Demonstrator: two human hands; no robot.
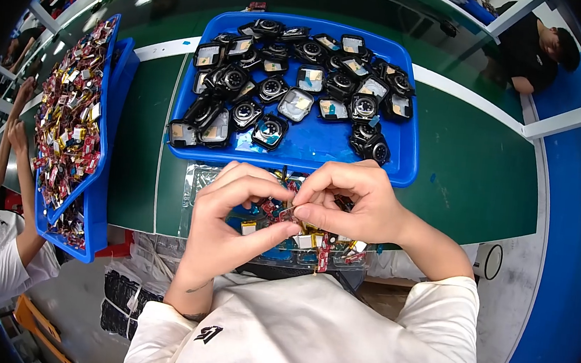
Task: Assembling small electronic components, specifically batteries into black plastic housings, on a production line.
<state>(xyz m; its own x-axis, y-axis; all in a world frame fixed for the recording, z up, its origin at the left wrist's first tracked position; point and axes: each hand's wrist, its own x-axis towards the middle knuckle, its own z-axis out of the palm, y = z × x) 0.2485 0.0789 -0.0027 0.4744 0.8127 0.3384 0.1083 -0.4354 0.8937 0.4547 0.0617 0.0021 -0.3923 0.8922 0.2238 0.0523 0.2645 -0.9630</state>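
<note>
In front of my chest, my left hand (227, 221) and my right hand (355, 198) meet over a clear plastic tray (196, 179). Between their fingertips is a small red circuit board (287, 214), mostly covered by the fingers. Thumb and forefinger of my left hand close on its left side. My right hand pinches at its upper right edge, the other fingers curled in. Beneath them in the tray lie more red boards (323, 253) with wires and small silver-yellow battery cells (309, 241). Just beyond is a blue bin (299, 161) of black smartwatch cases (271, 89).
To the left, stacked blue bins (100, 163) hold a heap of red boards and battery cells (73, 118). The green table (475, 157) has a white strip (466, 97) across it. Co-workers sit at the far left and far right (533, 54).
</note>
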